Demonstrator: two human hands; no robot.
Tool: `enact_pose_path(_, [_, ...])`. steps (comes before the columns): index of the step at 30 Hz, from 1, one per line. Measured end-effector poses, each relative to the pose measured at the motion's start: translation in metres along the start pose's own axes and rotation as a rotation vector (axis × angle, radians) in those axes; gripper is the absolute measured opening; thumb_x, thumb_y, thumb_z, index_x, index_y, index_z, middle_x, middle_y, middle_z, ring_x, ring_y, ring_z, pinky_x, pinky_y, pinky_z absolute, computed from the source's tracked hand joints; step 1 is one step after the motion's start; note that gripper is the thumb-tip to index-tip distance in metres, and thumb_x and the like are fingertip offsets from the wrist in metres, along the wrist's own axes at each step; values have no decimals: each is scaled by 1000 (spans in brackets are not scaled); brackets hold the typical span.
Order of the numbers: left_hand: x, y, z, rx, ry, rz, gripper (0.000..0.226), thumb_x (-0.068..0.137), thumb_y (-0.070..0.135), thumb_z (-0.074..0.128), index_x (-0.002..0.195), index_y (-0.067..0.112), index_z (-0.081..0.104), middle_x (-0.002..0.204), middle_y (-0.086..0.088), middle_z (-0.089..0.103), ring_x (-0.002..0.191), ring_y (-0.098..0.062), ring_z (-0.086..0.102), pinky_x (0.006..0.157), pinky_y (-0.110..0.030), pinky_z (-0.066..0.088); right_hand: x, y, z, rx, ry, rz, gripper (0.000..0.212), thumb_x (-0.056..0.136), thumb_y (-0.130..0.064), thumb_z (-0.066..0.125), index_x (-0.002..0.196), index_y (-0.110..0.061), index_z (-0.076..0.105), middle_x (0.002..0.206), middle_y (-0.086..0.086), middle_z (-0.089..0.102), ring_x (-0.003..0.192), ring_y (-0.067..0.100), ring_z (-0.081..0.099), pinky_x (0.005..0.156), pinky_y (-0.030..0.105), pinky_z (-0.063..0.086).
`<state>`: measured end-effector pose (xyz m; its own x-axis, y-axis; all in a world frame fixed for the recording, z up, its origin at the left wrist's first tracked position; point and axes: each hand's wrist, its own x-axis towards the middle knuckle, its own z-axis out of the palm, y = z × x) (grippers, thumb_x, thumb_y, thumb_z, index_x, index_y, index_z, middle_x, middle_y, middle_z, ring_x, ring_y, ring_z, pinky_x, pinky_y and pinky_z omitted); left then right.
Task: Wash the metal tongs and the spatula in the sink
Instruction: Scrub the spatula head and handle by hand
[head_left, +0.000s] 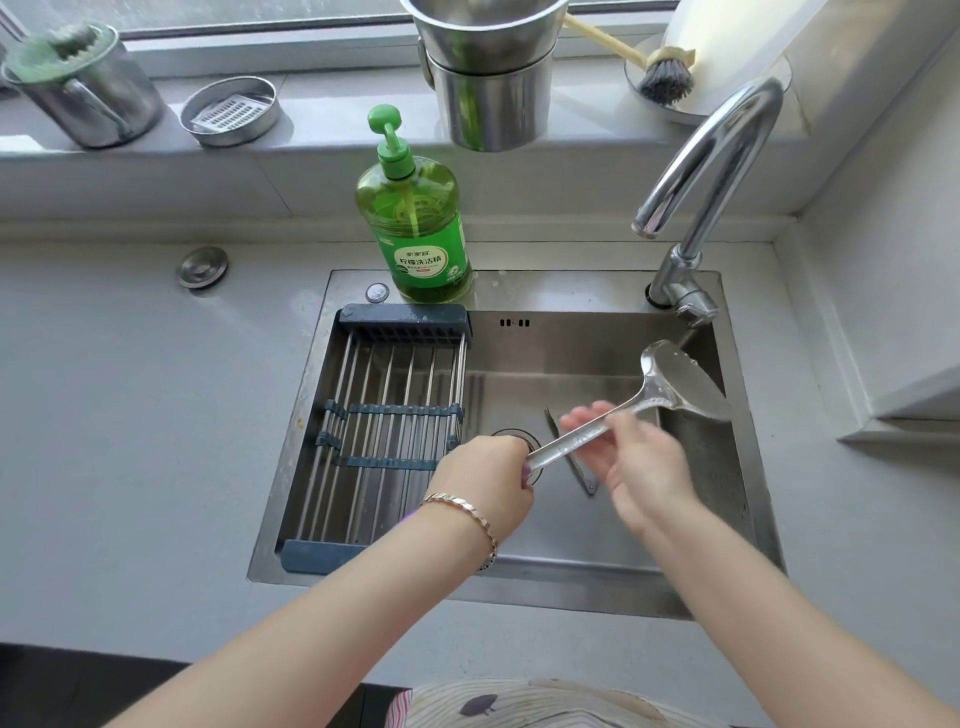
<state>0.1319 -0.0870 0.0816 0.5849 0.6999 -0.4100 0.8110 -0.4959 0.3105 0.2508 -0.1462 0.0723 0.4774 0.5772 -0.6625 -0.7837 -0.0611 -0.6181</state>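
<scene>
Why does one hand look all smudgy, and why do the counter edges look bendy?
Head view: the right hand is smeared by motion blur at the spatula handle, while the left hand gripping the handle's end looks sharper. Head view: the wide-angle lens bows the straight edges of the counter. Head view: bright glare glints on the tap.

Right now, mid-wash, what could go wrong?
1. The spatula looks wet, and the left hand grips only its handle's end; it could slip and drop onto the tongs lying below.
2. Its blade sits close to the right wall of the sink; a swing might bang it.
</scene>
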Motion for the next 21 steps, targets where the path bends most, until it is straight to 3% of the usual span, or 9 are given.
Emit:
enact_pose_path(4, [0, 3, 1, 7, -10, 1, 32, 83, 18, 50, 56, 20, 32, 81, -7, 63, 82, -28, 61, 62, -26, 40, 10, -15, 4, 183, 173, -46, 25, 99, -10, 38, 79, -2, 52, 72, 13, 65, 50, 16, 68, 47, 23, 55])
enact_pose_path(8, [3, 3, 0, 26, -16, 16, 15, 83, 19, 50, 69, 21, 47, 75, -5, 58, 80, -26, 62, 66, -28, 46, -13, 26, 6, 13, -49, 71, 16, 95, -1, 40, 86, -1, 53, 61, 7, 71, 58, 18, 70, 50, 24, 56])
enact_pose_path(11, [3, 0, 1, 20, -27, 8, 25, 83, 19, 52, 60, 22, 41, 81, -8, 63, 81, -27, 62, 67, -28, 47, 1, 3, 1, 79, 30, 17, 17, 95, 1, 41, 82, -2, 51, 60, 7, 69, 54, 15, 69, 52, 24, 57])
enact_pose_path(13, [5, -1, 2, 1, -20, 1, 33, 82, 18, 52, 55, 22, 34, 78, -7, 63, 81, -28, 62, 65, -27, 45, 9, -9, 1, 175, 118, -47, 16, 95, 2, 40, 84, -1, 51, 71, 12, 65, 52, 14, 68, 52, 23, 57])
enact_pose_path(16, [9, 1, 1, -6, -15, 0, 25, 81, 17, 51, 58, 20, 40, 59, 2, 44, 79, -29, 62, 63, -28, 44, -8, 14, 8, 26, -5, 16, 13, 90, 9, 46, 88, -2, 52, 77, 12, 64, 55, 11, 69, 53, 20, 56])
enact_pose_path(18, [12, 3, 1, 9, -11, 24, 17, 81, 18, 50, 65, 20, 45, 59, 3, 41, 77, -28, 61, 65, -28, 45, -19, 24, 11, -97, -70, 76, 22, 82, 16, 52, 89, -5, 54, 78, 8, 67, 59, 8, 69, 53, 17, 54])
enact_pose_path(21, [10, 3, 1, -8, -13, 59, 28, 80, 22, 53, 57, 18, 37, 59, 4, 41, 71, -26, 54, 63, -28, 43, -14, 11, 10, -30, -70, 103, 27, 81, 22, 47, 86, -4, 52, 77, 10, 63, 56, 10, 69, 53, 21, 57])
